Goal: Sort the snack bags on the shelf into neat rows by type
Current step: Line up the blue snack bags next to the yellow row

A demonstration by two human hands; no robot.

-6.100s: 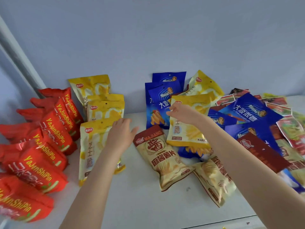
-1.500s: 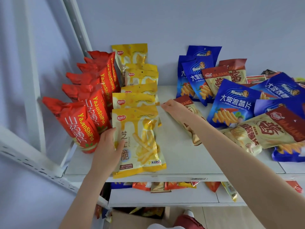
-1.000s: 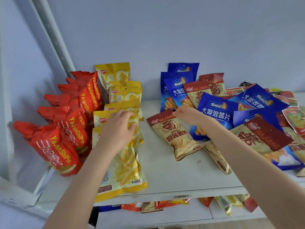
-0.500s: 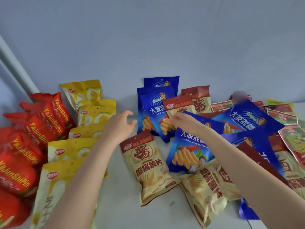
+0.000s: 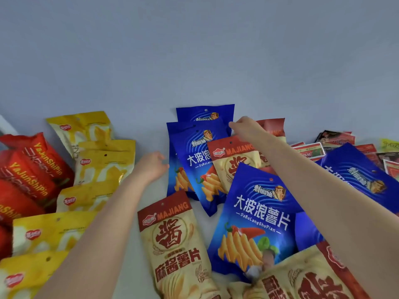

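While my right hand (image 5: 246, 128) reaches to the back of the shelf (image 5: 203, 212), its grip loosely open and empty above the red-topped Majiang bag (image 5: 234, 162), that bag stands upright just below my fingertips against the blue DaBoLang bags (image 5: 194, 156); my left hand (image 5: 151, 167), also open and empty, hovers left of them, farther from it

White shelf (image 5: 207, 209) against the wall: red bags (image 5: 32, 169) lined up far left of frame, yellow bags (image 5: 95, 165) beside them, blue bags (image 5: 194, 152) standing at centre back, a cream Majiang bag (image 5: 174, 240) flat in front, mixed heap (image 5: 345, 160) on the right.
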